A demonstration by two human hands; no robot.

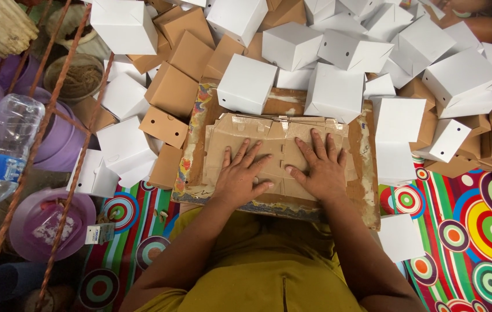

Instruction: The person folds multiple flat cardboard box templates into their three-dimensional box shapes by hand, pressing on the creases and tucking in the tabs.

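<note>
Flat, both hands (280,170) on creased cardboard (269,138)

This looks like a small home workshop for folding cartons, set up on the floor. Beyond the person's hands, a heap of folded white and brown boxes (338,63) covers the ground. Under the hands lies a worn board (367,173) stacked with flat cardboard blanks (269,144). A bright circle-patterned mat (477,231) spreads to the right of the hands; purple plastic tubs (49,222) and a water bottle (3,150) stand to the left.
</note>
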